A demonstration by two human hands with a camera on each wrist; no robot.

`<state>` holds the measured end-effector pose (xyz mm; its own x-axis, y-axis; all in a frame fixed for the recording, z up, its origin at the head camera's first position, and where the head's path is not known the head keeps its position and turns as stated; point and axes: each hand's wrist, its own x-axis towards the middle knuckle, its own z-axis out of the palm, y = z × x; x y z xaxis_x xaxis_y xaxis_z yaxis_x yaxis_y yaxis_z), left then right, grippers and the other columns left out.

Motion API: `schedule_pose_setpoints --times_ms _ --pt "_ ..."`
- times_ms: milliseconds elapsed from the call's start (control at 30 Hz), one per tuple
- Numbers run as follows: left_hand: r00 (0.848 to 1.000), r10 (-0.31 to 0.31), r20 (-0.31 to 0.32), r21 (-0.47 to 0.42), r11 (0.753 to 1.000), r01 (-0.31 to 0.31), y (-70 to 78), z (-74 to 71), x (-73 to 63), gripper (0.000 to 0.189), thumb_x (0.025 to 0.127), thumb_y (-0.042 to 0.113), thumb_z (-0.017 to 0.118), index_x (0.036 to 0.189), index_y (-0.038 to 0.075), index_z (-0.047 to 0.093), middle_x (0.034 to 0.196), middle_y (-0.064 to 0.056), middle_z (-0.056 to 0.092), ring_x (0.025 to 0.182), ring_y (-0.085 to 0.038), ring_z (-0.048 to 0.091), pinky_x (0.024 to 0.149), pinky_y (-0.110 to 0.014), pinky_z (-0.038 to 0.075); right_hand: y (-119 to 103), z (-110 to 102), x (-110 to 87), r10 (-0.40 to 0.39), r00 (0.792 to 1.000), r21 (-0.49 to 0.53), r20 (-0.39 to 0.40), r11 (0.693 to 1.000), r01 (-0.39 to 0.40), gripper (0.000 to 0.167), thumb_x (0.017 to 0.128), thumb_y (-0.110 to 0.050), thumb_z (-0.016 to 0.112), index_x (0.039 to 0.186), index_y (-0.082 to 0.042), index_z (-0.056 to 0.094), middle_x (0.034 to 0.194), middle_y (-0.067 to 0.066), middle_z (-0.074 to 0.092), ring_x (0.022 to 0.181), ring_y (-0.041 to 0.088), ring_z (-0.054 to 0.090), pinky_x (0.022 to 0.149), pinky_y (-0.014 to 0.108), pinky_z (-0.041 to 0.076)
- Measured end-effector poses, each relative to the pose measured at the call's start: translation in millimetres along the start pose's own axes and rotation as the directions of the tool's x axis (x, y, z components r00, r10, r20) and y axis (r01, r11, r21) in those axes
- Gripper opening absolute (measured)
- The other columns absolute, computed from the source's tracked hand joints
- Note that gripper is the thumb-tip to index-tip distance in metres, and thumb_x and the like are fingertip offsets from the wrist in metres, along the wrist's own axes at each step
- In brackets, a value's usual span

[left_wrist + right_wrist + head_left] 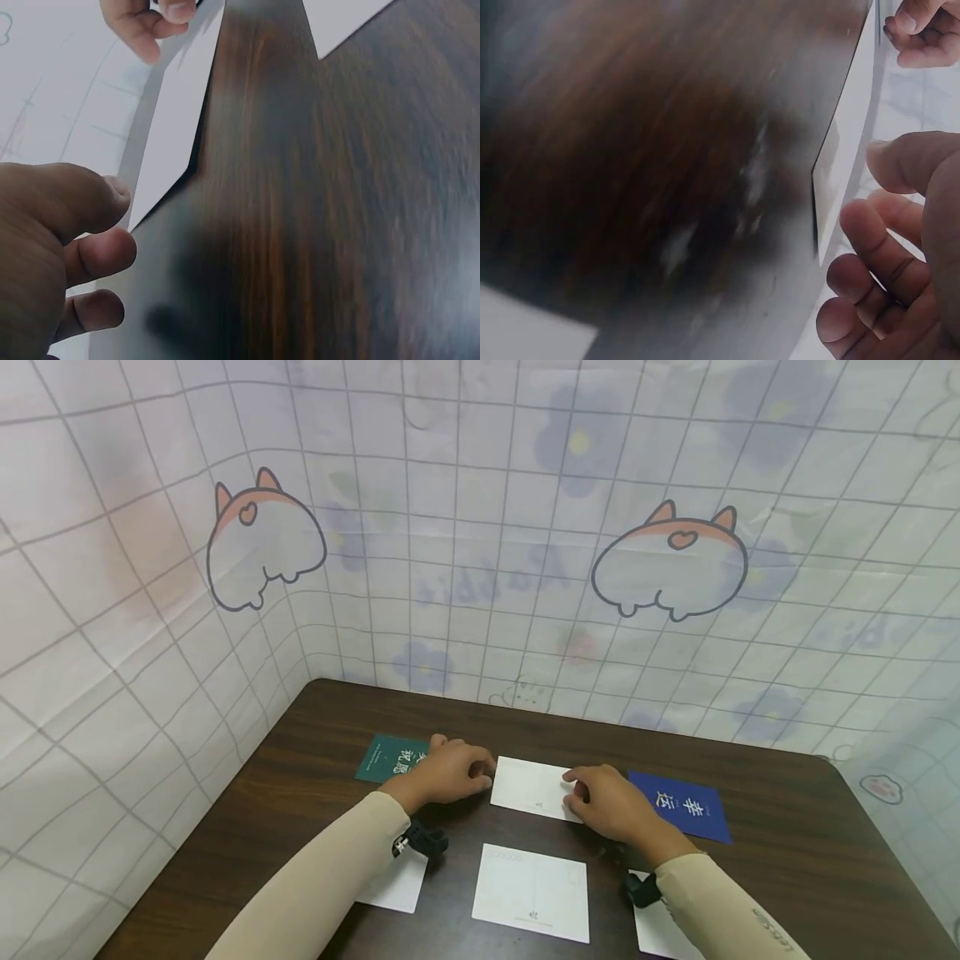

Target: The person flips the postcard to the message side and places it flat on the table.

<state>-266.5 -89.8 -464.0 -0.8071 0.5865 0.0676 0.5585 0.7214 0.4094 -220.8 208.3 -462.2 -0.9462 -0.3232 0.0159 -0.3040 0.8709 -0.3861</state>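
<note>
A white postcard lies blank side up on the dark table between both hands. At its left edge is my left hand, loosely bent; in the left wrist view its thumb and fingertips come close to the card's corner, and contact is unclear. Over the right edge hovers my right hand. The right wrist view shows the right thumb and fingers spread apart, with nothing between them. A green card with white characters lies partly behind the left hand. Beside the right hand is a blue card.
Nearer me, another white postcard lies in the middle of the brown table. Two more white cards, at left and right, are partly covered by the forearms. A patterned cloth hangs behind the table's far edge.
</note>
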Motion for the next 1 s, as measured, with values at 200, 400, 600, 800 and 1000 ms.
schedule_pose_setpoints --times_ms 200,400,600,800,1000 --pt "0.998 -0.035 -0.051 -0.007 0.999 0.035 -17.5 -5.9 -10.2 0.022 0.097 0.030 0.070 0.116 0.022 0.074 0.082 0.019 0.058 0.083 -0.009 0.053 0.089 -0.048 0.025 -11.0 3.7 6.4 0.015 1.000 -0.007 -0.012 1.000 -0.015 0.035 0.093 -0.027 0.075 0.125 -0.014 0.070 0.096 -0.004 0.065 0.086 0.015 0.056 0.071 0.035 0.052" --pt "0.996 -0.059 -0.061 -0.042 0.998 0.056 -27.8 -15.8 -20.0 0.023 0.097 0.026 0.071 0.119 0.017 0.073 0.081 0.019 0.061 0.083 -0.009 0.056 0.091 -0.050 0.025 -23.3 5.2 12.9 -0.004 1.000 -0.009 -0.014 1.000 0.004 0.036 0.093 -0.027 0.075 0.126 -0.015 0.070 0.100 -0.005 0.066 0.096 0.019 0.058 0.074 0.038 0.052" --pt "0.995 -0.082 -0.064 -0.055 0.995 0.079 -38.4 -24.6 -30.2 0.025 0.098 0.026 0.071 0.120 0.016 0.073 0.085 0.018 0.064 0.081 -0.008 0.056 0.090 -0.051 0.025 -32.2 9.3 20.4 -0.017 1.000 -0.008 -0.011 1.000 0.017 0.038 0.092 -0.028 0.076 0.127 -0.015 0.070 0.101 -0.005 0.067 0.101 0.020 0.059 0.076 0.038 0.053" --pt "0.988 -0.122 -0.091 -0.073 0.991 0.116 -51.1 -30.8 -38.9 0.025 0.098 0.026 0.071 0.120 0.015 0.073 0.088 0.016 0.066 0.079 -0.007 0.058 0.089 -0.051 0.027 -40.3 12.3 27.3 -0.034 0.999 -0.005 -0.019 0.999 0.034 0.038 0.093 -0.028 0.075 0.128 -0.015 0.069 0.103 -0.005 0.068 0.101 0.019 0.059 0.075 0.036 0.052" --pt "0.980 -0.156 -0.125 -0.070 0.986 0.148 -65.3 -33.0 -46.0 0.026 0.098 0.026 0.071 0.120 0.013 0.073 0.088 0.015 0.067 0.079 -0.006 0.059 0.084 -0.048 0.025 -50.8 14.4 34.8 -0.073 0.997 -0.005 -0.035 0.997 0.073 0.038 0.093 -0.029 0.075 0.127 -0.014 0.069 0.105 -0.003 0.069 0.106 0.020 0.058 0.076 0.036 0.053"
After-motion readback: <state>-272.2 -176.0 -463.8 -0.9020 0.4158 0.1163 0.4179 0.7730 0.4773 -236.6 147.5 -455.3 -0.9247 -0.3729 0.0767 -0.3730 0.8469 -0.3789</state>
